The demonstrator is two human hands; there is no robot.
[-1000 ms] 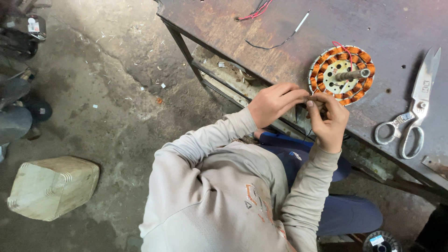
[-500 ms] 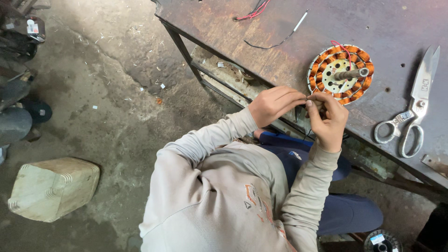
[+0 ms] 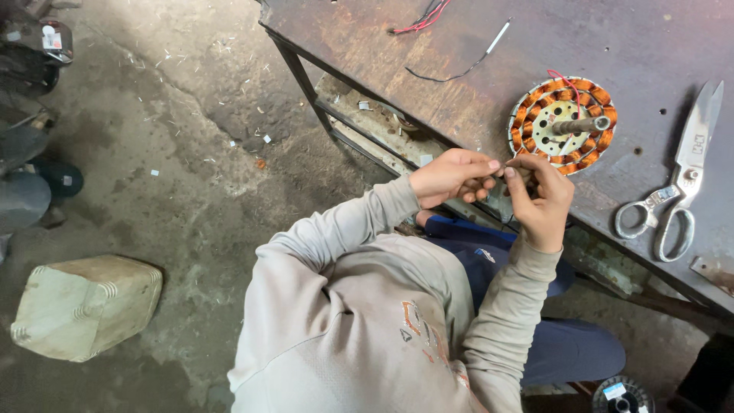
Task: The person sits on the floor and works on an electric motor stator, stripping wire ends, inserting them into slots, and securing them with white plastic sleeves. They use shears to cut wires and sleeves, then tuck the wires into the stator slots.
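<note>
Motor stator on workbench near its front edge; both hands just before it. Scissors to its right, loose wires behind-left. Block on floor, far left.

Rusty metal workbench upper right; left of it, stained concrete floor strewn with scraps; pale block far below-left.

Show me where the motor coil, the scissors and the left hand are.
motor coil (image 3: pixel 563 125): head view, on its pale centre plate.
scissors (image 3: pixel 673 191): head view, near the pivot.
left hand (image 3: pixel 451 176): head view, back of hand.
</note>
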